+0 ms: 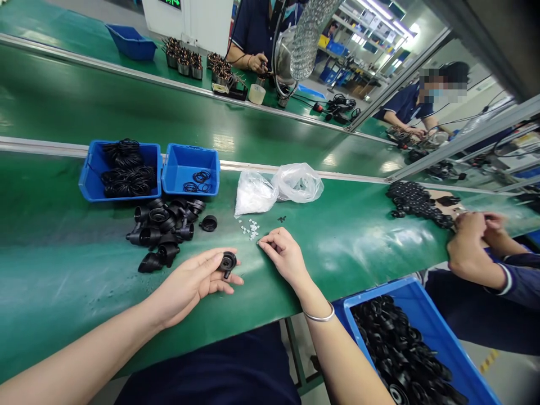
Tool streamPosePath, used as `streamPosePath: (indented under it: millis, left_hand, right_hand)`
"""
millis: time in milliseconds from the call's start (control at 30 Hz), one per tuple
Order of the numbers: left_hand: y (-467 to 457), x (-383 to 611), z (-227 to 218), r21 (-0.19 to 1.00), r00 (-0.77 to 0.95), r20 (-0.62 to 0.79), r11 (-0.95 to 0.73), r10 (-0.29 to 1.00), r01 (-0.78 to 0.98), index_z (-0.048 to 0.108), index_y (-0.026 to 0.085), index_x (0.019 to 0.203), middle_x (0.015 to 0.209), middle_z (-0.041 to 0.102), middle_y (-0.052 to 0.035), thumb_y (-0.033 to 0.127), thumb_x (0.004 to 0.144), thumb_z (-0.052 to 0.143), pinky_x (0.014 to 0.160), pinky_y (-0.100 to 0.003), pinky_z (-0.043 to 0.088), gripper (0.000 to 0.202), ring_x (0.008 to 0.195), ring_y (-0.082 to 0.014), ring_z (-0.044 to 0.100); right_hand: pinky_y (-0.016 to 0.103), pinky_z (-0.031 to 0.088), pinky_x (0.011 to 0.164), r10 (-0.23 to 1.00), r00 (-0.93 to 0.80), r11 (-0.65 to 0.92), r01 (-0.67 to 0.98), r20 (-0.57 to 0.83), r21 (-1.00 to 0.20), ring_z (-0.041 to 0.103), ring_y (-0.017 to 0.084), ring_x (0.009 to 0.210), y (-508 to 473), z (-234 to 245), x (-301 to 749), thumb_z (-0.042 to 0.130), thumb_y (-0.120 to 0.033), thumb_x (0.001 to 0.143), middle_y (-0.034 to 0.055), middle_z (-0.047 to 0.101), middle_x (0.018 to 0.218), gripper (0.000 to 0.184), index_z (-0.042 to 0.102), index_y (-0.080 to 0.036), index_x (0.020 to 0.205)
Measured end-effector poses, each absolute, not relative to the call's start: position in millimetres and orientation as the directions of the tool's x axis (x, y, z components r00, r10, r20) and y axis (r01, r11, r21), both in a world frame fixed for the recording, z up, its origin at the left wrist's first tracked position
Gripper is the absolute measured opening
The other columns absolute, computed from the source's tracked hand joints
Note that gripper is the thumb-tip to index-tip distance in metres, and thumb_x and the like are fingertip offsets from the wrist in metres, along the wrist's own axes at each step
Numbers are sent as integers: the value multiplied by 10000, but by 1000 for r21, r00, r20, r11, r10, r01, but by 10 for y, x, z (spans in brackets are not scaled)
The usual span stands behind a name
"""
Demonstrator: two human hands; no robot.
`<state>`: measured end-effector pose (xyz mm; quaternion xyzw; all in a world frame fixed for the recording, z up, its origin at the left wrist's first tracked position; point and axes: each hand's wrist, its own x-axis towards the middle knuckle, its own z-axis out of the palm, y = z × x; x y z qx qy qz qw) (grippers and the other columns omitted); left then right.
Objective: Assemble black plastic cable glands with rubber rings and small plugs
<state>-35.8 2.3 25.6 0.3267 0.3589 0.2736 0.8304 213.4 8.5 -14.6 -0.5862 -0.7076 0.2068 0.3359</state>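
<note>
My left hand (198, 279) grips a round black plastic housing (228, 261) between thumb and fingers, its hollow side facing up and a short stub pointing toward me. My right hand (283, 251) is closed in a pinch above the green table, its fingertips just right of a scatter of small white plastic pieces (253, 229). What the pinch holds is too small to make out. A few tiny black parts (282, 219) lie beyond my right hand. Left of my left hand is a pile of black plastic housings (162, 228), with a single black ring-shaped cap (208, 223) beside it.
Behind the pile stand a blue bin of black cords (84, 181) and a blue bin with a few black rings (185, 163). Two clear plastic bags (255, 194) lie to their right. A blue crate (439, 315) of black parts is at my right, near a co-worker's hands (472, 230).
</note>
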Motion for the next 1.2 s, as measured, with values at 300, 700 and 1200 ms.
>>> streamPosePath:
  millis: [300, 700, 1200]
  left_hand:
    - [-24, -311, 17, 946, 613, -272, 322, 742, 30, 437, 213, 1290, 1175, 594, -99, 282, 871, 563, 822, -363, 538, 442, 864, -194, 679]
    - [-44, -359, -18, 953, 541, -119, -56, 833, 296, 511, 270, 1304, 1222, 548, -97, 235, 864, 514, 778, -346, 520, 441, 742, -171, 620]
    - [-16, -366, -45, 967, 531, -171, 37, 830, 253, 543, 277, 1271, 1292, 557, -60, 302, 860, 569, 997, -352, 436, 413, 1119, -257, 582]
  right_hand:
    - [285, 458, 657, 927, -156, 333, 760, 341, -559, 519, 143, 701, -25, -76, 2012, 530, -197, 902, 28, 536, 758, 109, 624, -188, 847]
    - [312, 512, 699, 811, -323, 521, 778, 488, -351, 559, 183, 810, -389, -44, 1384, 544, -125, 876, 75, 587, 832, 151, 591, -182, 1008]
    - [280, 515, 793, 860, -360, 505, 698, 361, -507, 599, 152, 888, -334, 40, 1464, 482, -156, 928, 60, 634, 965, 198, 608, -204, 1073]
